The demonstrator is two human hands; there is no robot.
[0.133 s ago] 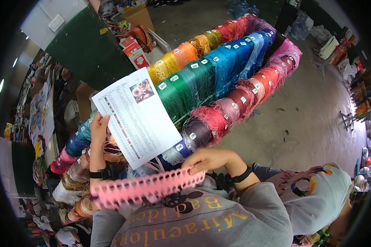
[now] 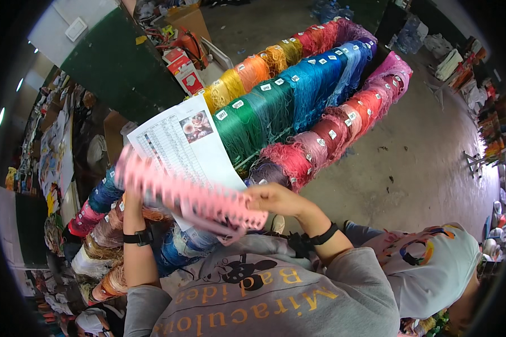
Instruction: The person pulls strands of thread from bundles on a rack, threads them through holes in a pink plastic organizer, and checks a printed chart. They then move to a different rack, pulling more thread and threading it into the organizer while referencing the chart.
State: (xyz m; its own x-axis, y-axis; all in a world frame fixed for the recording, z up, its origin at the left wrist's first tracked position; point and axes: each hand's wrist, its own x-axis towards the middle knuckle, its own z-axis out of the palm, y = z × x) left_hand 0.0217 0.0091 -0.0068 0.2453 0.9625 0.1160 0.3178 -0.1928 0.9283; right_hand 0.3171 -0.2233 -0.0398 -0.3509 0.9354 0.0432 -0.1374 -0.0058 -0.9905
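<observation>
Pinched between the thumb and fingers of the right hand (image 2: 272, 197) is the right end of a pink perforated strip (image 2: 199, 194) with toothed edges, blurred and slanting up to the left. It crosses in front of the left hand (image 2: 133, 197), so whether those fingers grip anything cannot be told. A printed paper sheet (image 2: 213, 154) lies behind the strip, which covers its lower part; ruled columns of small print fill its left side, one column in coloured blocks, and a flower photo sits near its upper right corner. White labels (image 2: 221, 115) with dark handwritten-looking marks dot the thread hanks beyond.

The left forearm rises nearly upright with a black watch (image 2: 138, 237) on it; the right one angles in from the lower right, wrist bent, with a black wristband (image 2: 324, 235). Yellow lettering and a black cartoon cover the grey shirt (image 2: 287, 297).

Thread hanks (image 2: 242, 126) in three long rows run toward the upper right: yellow to red, green to blue, pink to red, the sheet overlapping their near part. A co-worker's pale shirt (image 2: 433, 281) is at right; a red fire extinguisher (image 2: 192, 45) stands past the far-left row.
</observation>
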